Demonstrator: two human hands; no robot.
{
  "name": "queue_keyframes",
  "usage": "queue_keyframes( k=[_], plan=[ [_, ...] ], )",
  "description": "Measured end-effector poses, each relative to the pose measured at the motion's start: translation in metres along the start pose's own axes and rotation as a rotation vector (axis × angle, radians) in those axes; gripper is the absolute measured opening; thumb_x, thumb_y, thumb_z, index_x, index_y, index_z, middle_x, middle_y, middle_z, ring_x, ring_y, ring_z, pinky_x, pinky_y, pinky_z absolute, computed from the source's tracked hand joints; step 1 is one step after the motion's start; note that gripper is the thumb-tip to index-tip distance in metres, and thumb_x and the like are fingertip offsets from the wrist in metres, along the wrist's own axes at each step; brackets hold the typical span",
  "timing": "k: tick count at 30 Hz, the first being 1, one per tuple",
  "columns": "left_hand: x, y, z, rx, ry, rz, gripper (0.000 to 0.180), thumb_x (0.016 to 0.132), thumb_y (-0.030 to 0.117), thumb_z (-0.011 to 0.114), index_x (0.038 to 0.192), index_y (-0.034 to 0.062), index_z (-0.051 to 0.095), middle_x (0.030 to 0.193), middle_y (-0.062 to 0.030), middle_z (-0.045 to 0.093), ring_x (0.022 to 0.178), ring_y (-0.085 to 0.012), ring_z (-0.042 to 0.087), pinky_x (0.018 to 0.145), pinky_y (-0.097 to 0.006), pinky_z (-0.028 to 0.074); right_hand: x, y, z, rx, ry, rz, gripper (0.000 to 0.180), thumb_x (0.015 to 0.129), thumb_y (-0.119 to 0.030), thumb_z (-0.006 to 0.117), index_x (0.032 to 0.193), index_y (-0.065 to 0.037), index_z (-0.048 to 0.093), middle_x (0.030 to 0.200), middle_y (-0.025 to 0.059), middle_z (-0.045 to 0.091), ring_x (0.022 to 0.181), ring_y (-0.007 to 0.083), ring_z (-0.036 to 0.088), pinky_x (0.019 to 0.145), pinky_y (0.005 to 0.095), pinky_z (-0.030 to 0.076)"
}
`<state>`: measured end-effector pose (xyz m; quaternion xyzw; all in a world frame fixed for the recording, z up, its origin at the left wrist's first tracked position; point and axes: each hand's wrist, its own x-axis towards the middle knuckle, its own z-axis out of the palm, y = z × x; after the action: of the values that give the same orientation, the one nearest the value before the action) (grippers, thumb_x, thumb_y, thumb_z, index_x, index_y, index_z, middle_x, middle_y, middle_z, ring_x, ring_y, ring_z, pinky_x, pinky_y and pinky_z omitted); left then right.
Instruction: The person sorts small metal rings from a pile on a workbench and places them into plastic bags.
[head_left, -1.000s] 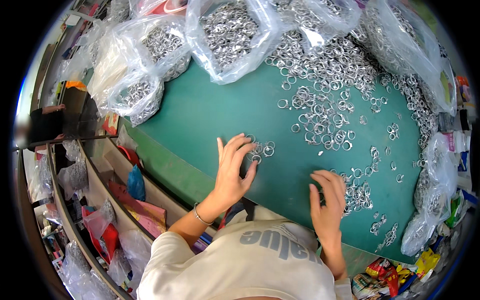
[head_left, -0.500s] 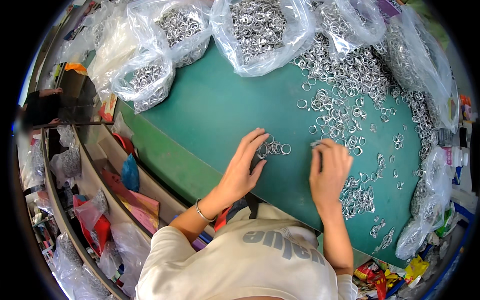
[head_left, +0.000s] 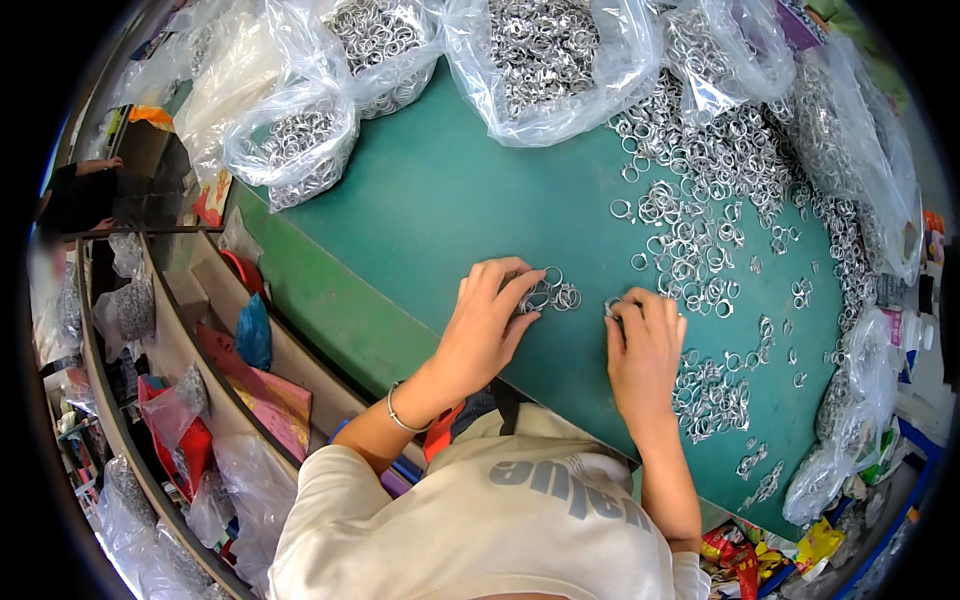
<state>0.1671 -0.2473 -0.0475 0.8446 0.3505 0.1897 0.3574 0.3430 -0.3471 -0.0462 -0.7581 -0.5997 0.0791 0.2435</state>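
A small cluster of silver metal rings (head_left: pixel 565 297) lies on the green tabletop (head_left: pixel 450 190). My left hand (head_left: pixel 478 325) is curled at its left side, thumb and fingertips closing on some of the rings. To the right of the cluster, my right hand (head_left: pixel 645 350) pinches a silver ring (head_left: pixel 612 306) between thumb and index finger just above the table. Loose rings (head_left: pixel 690 255) are spread beyond the right hand, and a denser group of rings (head_left: pixel 712 395) lies just right of my right wrist.
Clear plastic bags full of rings (head_left: pixel 545 60) line the far edge, with a smaller bag (head_left: pixel 305 150) at far left. A large ring heap (head_left: pixel 730 150) and another bag (head_left: pixel 850 120) border the right. Left of the table, shelves (head_left: pixel 270 370) hold bags and a blue packet (head_left: pixel 254 335).
My right hand has moved left and slightly down toward the cluster, carrying a ring. My left hand's fingers have bent more, and the rings sit bunched closer together. The view has shifted slightly.
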Motion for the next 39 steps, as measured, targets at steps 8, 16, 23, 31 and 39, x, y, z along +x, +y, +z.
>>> queue_keyframes(
  k=[8, 16, 23, 31, 39],
  plan=[
    [0.008, -0.003, -0.001, -0.020, 0.229, 0.027, 0.043, 0.074, -0.010, 0.062, 0.115, 0.0021, 0.057, 0.116, -0.0146, 0.053, 0.099, -0.0309, 0.056, 0.084, -0.035, 0.046, 0.014, -0.022, -0.005, 0.026, -0.033, -0.054, 0.031, 0.075, -0.009, 0.069, 0.104, -0.005, 0.058, 0.111, 0.0085, 0.053, 0.101, 0.0269, 0.048, 0.083, 0.0397, 0.034],
    [-0.002, -0.035, -0.001, -0.105, 0.117, -0.021, 0.045, 0.074, 0.002, 0.070, 0.117, 0.0039, 0.056, 0.119, -0.0119, 0.053, 0.110, -0.0300, 0.049, 0.093, -0.038, 0.037, 0.001, -0.010, -0.004, 0.017, -0.054, 0.028, 0.033, 0.073, -0.010, 0.071, 0.102, -0.003, 0.057, 0.112, 0.0091, 0.052, 0.103, 0.0281, 0.047, 0.086, 0.0431, 0.032],
    [0.007, -0.007, -0.005, 0.113, 0.051, 0.011, 0.047, 0.073, 0.002, 0.070, 0.118, 0.0049, 0.056, 0.111, -0.0115, 0.057, 0.107, -0.0297, 0.051, 0.095, -0.040, 0.035, 0.008, -0.026, -0.008, 0.066, -0.113, 0.029, 0.037, 0.072, -0.010, 0.072, 0.104, -0.002, 0.058, 0.115, 0.0107, 0.050, 0.104, 0.0284, 0.047, 0.085, 0.0403, 0.034],
    [-0.005, -0.006, -0.025, -0.303, -0.024, -0.154, 0.065, 0.068, -0.007, 0.071, 0.128, 0.0044, 0.049, 0.117, -0.0120, 0.054, 0.109, -0.0290, 0.050, 0.094, -0.039, 0.041, -0.007, -0.015, -0.009, 0.229, -0.373, -0.066, 0.041, 0.073, -0.006, 0.070, 0.112, -0.002, 0.058, 0.113, 0.0116, 0.052, 0.100, 0.0288, 0.049, 0.083, 0.0393, 0.041],
    [-0.006, -0.006, -0.016, -0.007, 0.030, -0.018, 0.052, 0.067, -0.001, 0.075, 0.114, 0.0026, 0.054, 0.107, -0.0115, 0.055, 0.096, -0.0279, 0.053, 0.084, -0.037, 0.042, 0.026, -0.028, 0.005, 0.206, -0.163, -0.116, 0.039, 0.076, 0.001, 0.065, 0.114, -0.002, 0.058, 0.117, 0.0123, 0.052, 0.101, 0.0306, 0.050, 0.083, 0.0399, 0.042]
  ],
)
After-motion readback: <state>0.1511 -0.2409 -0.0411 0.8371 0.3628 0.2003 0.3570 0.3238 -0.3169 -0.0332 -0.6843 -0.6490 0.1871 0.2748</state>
